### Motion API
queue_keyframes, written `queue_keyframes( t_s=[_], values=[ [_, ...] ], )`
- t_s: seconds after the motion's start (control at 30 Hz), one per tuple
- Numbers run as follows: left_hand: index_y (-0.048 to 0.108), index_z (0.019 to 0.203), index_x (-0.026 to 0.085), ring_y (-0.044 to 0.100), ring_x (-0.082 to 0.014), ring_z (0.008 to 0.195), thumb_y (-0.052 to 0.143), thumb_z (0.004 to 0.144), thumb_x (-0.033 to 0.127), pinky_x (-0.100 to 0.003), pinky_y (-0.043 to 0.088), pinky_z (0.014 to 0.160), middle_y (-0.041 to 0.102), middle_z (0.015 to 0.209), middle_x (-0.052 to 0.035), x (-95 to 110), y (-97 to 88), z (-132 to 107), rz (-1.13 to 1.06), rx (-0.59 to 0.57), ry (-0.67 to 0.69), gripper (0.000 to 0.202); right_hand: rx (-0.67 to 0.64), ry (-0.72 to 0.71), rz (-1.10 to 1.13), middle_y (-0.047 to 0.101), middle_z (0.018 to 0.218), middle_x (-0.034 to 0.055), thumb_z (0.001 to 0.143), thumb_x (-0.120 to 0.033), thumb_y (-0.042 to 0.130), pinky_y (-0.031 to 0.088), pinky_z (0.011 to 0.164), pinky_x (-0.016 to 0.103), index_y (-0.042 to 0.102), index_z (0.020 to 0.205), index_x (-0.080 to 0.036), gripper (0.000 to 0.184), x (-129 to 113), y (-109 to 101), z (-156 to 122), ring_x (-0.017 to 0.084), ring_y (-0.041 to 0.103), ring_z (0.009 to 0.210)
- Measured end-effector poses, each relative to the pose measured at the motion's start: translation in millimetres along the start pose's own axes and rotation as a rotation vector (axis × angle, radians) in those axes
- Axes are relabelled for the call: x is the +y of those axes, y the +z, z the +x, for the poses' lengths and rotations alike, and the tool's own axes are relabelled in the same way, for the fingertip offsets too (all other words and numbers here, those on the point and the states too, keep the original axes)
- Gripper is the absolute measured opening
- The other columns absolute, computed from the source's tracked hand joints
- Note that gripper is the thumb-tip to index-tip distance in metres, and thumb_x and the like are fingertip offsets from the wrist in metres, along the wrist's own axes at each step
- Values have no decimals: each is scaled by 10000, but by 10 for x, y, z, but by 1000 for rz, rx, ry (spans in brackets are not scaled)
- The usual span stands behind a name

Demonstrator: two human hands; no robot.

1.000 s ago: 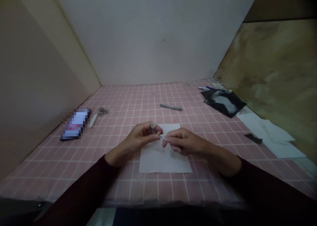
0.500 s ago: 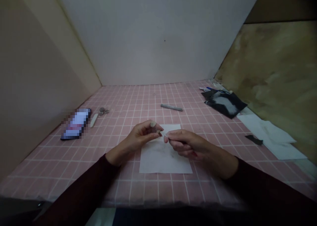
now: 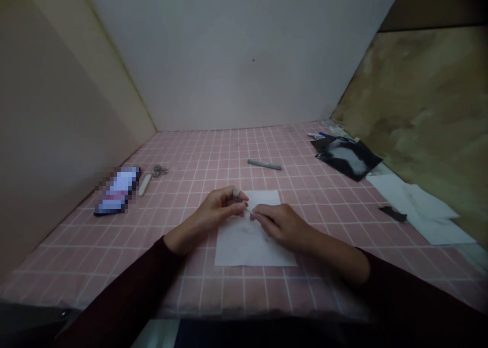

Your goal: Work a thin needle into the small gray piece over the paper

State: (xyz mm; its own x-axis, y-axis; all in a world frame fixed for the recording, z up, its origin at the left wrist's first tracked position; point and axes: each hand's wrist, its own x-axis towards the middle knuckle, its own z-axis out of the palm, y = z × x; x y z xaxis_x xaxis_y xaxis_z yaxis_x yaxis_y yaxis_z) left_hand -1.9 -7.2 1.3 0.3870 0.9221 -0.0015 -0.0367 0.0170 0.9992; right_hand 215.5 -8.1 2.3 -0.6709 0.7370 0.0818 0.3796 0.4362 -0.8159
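Over a sheet of white paper (image 3: 236,246) my left hand (image 3: 223,208) and my right hand (image 3: 282,225) meet at the fingertips. The right fingers pinch a thin white stick (image 3: 249,212), whose far end reaches toward the left fingertips. My left fingers are curled together, with a small pale tip (image 3: 236,192) showing at the thumb. I cannot tell what that tip is, or whether the left hand grips anything. Both hands hide part of the paper's upper half.
The pink tiled tabletop (image 3: 305,200) holds a grey marker (image 3: 264,164), small scissors (image 3: 158,171), a white stick (image 3: 145,185) and a phone (image 3: 118,190) on the left. A black bag (image 3: 348,157), pens (image 3: 324,135) and white sheets (image 3: 430,216) lie to the right.
My right hand has moved slightly down and toward the paper, its fingers turning over the thin white stick. The left hand has barely shifted.
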Motion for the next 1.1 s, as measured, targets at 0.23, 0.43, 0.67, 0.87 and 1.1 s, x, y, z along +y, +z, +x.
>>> queue_keyframes(
  t_s=[0.23, 0.43, 0.67, 0.87, 1.1],
  values=[
    [664, 964, 152, 634, -137, 865, 731, 827, 245, -270, 489, 797, 657, 929, -40, 47, 15, -45, 34, -6, 142, 179, -296, 347, 901, 306, 517, -118, 923, -382, 485, 116, 354, 192, 579, 914, -176, 226, -16, -189, 58, 50, 112, 374],
    [661, 939, 135, 624, -119, 809, 762, 790, 247, -248, 504, 751, 650, 893, -30, 0, -14, -5, -13, 31, 45, 212, 0, -17, -92, 585, 696, 23, 934, -190, 447, 383, 582, 241, 643, 932, -142, 202, 3, -23, 2, 118, 503, 590],
    [665, 932, 134, 605, -97, 704, 756, 796, 276, -248, 503, 699, 660, 865, -26, -11, -38, 23, 22, 35, 14, 217, 10, -15, -83, 574, 665, 17, 941, -200, 430, 388, 588, 253, 615, 870, -163, 201, -13, -15, 2, 127, 500, 591],
    [681, 1013, 158, 646, -152, 888, 722, 837, 248, -290, 508, 825, 672, 975, -56, 61, -6, -44, 50, -12, 146, 201, -277, 357, 917, 307, 523, -115, 933, -362, 470, 119, 351, 186, 580, 919, -175, 217, -18, -203, 48, 48, 97, 381],
    [668, 943, 145, 620, -121, 769, 754, 801, 277, -254, 503, 723, 668, 889, -38, 12, -5, -6, 9, 42, 39, 211, -25, -2, -31, 557, 658, 11, 947, -208, 433, 372, 560, 239, 642, 906, -142, 223, 9, -34, 5, 114, 483, 572]
  ],
)
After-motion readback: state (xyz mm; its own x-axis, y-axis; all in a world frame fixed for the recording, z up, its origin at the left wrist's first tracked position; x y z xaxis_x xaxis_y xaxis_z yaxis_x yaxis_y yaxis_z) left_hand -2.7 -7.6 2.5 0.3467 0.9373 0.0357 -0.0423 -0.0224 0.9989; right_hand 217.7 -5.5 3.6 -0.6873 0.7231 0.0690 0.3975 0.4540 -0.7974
